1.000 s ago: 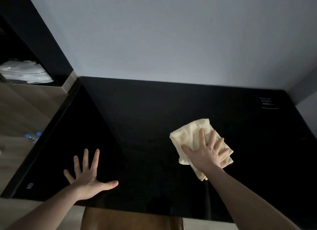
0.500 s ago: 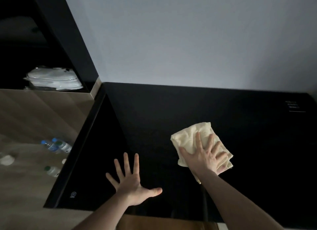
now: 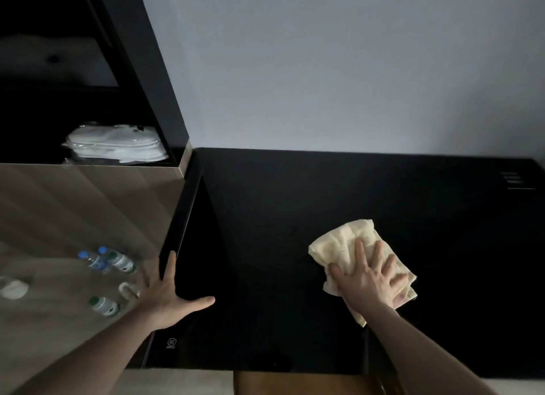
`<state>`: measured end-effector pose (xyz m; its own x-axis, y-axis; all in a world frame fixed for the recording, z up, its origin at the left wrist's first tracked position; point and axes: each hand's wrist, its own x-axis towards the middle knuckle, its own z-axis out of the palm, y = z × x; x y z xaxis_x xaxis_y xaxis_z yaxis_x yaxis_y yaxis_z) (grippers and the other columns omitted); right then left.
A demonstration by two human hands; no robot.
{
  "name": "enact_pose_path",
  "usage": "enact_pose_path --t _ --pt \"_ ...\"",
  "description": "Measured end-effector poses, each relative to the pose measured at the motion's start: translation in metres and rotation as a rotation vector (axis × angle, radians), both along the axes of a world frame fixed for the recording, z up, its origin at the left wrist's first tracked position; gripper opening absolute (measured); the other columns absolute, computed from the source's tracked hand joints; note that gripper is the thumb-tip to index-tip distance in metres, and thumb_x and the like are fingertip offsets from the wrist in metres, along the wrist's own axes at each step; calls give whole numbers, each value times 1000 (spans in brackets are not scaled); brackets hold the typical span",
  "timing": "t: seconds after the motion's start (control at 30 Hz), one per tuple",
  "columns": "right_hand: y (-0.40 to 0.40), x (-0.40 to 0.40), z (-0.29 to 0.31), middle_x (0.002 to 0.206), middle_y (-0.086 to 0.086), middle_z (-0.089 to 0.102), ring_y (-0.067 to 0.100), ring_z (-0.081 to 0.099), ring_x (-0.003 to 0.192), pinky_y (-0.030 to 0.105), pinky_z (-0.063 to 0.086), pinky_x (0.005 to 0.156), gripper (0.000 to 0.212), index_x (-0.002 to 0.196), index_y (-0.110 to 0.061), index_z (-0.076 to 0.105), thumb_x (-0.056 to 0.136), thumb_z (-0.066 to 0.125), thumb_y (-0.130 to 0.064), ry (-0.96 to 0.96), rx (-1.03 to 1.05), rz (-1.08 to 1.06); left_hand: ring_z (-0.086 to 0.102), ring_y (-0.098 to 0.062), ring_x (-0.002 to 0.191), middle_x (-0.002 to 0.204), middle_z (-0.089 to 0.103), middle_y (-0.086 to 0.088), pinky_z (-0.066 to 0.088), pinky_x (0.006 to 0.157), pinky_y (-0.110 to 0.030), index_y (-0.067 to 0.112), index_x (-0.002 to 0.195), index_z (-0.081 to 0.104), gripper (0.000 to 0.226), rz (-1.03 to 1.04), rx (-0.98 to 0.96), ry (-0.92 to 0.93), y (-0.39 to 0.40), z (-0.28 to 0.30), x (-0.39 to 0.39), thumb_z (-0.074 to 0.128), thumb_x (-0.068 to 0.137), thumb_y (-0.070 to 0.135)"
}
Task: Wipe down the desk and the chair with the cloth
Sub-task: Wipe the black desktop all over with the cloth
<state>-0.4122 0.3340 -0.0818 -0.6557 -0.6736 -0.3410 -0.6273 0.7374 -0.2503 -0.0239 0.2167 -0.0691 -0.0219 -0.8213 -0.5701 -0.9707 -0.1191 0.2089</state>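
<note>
A glossy black desk fills the middle of the view, set against a pale wall. A crumpled pale-yellow cloth lies on its right half. My right hand presses flat on the cloth, fingers spread and straight. My left hand is spread at the desk's left edge, thumb on the black top and fingers reaching over the rim. A strip of the brown chair shows under the desk's near edge.
Left of the desk, a lower wooden surface holds several small water bottles and a white object. A dark shelf unit above it holds white wrapped items. A small printed sign sits at the desk's far right.
The view has swung left, so more of the wooden surface and shelf shows. My left hand slid left across the desk to its left edge. My right hand stays pressed on the cloth.
</note>
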Motion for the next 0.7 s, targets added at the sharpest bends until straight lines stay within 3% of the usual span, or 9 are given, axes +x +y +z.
enact_pose_path --t 0.17,0.27,0.4,0.57,0.7 --pt "-19 1 -8 175 -7 -20 35 -24 159 73 -12 121 102 165 -52 -3 78 32 -94 33 -16 -81 -11 -48 160 169 -40 1 22 124 -67 47 156 -37 156 42 66 108 2 -10 3 74 56 94" --pt "-34 8 -9 175 -6 -21 38 -25 157 75 -12 121 101 165 -52 -4 80 33 -93 28 -14 -130 -10 -51 160 164 -45 3 28 124 -65 47 155 -39 163 20 68 134 -5 -13 6 76 50 96" --pt "-50 27 -6 176 -1 -21 41 -25 157 75 -12 122 97 165 -52 -4 86 36 -89 7 3 -144 -9 -51 160 161 -48 -7 26 125 -63 47 144 -51 177 23 185 141 -26 -8 8 84 39 92" --pt "-82 70 -18 176 4 -21 41 -23 159 75 -15 120 97 166 -50 -5 84 29 -91 55 1 -106 -8 -48 161 161 -49 -12 25 128 -59 39 137 -59 179 -51 264 130 -42 -8 7 90 47 83" --pt "-114 137 -18 174 -9 -27 47 -29 156 79 -6 119 96 157 -65 -13 78 33 -93 -35 -23 -113 -6 -48 161 159 -52 -13 27 127 -58 38 128 -64 177 -117 279 131 -45 -9 14 92 55 77"
